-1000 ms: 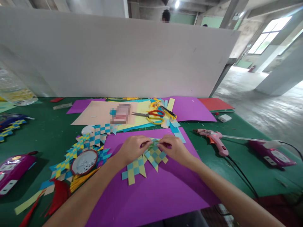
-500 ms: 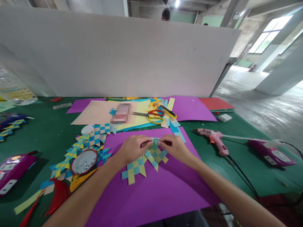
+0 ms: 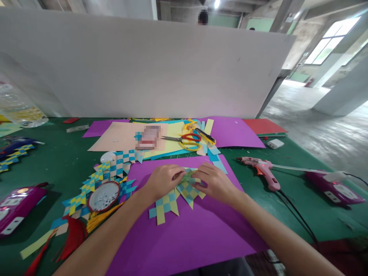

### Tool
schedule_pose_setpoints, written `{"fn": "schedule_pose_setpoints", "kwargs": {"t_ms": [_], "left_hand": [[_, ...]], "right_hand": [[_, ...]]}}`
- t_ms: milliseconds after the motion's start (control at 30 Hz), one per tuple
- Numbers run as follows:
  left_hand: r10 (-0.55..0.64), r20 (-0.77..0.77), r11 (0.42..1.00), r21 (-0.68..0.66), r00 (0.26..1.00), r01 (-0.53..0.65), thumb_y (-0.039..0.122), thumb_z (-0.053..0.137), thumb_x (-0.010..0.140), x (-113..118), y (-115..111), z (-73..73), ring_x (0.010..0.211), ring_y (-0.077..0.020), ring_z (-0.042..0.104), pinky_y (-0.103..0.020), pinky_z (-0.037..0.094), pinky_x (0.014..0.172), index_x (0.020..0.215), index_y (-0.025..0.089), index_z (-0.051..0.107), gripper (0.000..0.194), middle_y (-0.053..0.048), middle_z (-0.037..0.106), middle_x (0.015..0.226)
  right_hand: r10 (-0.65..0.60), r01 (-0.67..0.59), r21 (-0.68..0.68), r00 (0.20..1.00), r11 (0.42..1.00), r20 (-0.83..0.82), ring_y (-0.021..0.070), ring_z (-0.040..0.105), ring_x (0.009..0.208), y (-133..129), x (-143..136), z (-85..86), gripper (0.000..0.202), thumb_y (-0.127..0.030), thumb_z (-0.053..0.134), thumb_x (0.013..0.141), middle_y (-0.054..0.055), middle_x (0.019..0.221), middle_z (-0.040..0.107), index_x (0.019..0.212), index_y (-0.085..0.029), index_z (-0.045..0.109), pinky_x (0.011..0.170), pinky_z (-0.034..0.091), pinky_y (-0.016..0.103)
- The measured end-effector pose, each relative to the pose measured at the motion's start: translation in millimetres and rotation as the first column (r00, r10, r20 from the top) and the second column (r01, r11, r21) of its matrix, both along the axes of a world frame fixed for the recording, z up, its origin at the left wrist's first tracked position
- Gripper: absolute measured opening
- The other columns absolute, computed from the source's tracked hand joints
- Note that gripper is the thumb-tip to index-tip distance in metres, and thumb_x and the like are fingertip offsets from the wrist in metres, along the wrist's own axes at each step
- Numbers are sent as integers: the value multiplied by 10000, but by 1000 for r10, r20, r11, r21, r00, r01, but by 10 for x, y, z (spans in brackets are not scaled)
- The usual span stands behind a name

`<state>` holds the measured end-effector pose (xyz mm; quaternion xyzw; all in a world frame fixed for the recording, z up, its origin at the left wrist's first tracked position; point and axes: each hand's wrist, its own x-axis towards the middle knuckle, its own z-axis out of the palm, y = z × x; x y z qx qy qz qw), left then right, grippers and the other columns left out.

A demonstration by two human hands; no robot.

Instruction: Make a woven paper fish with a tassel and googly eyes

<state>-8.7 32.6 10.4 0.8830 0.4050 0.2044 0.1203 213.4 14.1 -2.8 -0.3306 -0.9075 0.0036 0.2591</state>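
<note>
A woven piece of yellow and blue paper strips (image 3: 188,189) lies over a large purple sheet (image 3: 201,230), its pointed ends fanning toward me. My left hand (image 3: 164,180) pinches its upper left edge between thumb and fingertips. On the other side, my right hand (image 3: 215,182) is curled over the upper right part, fingers bent onto the paper. Part of the weave is hidden under both hands. More woven paper (image 3: 164,205) of the same colours sticks out below my left hand.
Scissors (image 3: 184,140) and a yellow cutter (image 3: 206,136) lie on paper sheets at the back. A pink glue gun (image 3: 263,168) with a cord is at right. Left are woven strips (image 3: 96,180), a round white lid (image 3: 103,196) and red tassels (image 3: 70,237). A white board (image 3: 143,73) stands behind.
My right hand has shifted slightly right and turned, its fingers now spread more over the woven paper. My left hand stays almost in place. The view has moved slightly.
</note>
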Motion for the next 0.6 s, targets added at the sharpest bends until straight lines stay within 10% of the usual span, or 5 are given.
{"fn": "schedule_pose_setpoints", "kwargs": {"t_ms": [200, 433, 600], "left_hand": [[5, 14, 1000, -13, 1000, -5, 351, 456, 965, 7, 0, -16, 863, -181, 670, -270, 488, 767, 952, 212, 692, 274, -22, 732, 933], [135, 282, 989, 22, 950, -147, 383, 444, 961, 8, -71, 80, 864, -170, 630, -303, 503, 785, 998, 179, 603, 262, -54, 677, 974], [-289, 104, 957, -11, 952, 291, 348, 510, 943, 110, -203, 108, 860, -164, 630, -300, 486, 822, 882, 196, 659, 222, -28, 697, 872]], "right_hand": [[-46, -21, 281, 972, 960, 230, 185, 490, 741, -36, 18, 29, 177, -107, 505, 907, 44, 748, 587, 785, -175, 613, 644, 350, 332], [-154, 80, 436, 978, 896, 138, 174, 457, 706, -29, 251, 186, 273, -129, 453, 940, 26, 677, 545, 711, -207, 579, 632, 317, 344], [-288, 193, 489, 950, 851, 125, 184, 421, 672, -93, 443, 177, 272, -139, 495, 912, 25, 620, 496, 654, -210, 544, 606, 303, 354]]}}
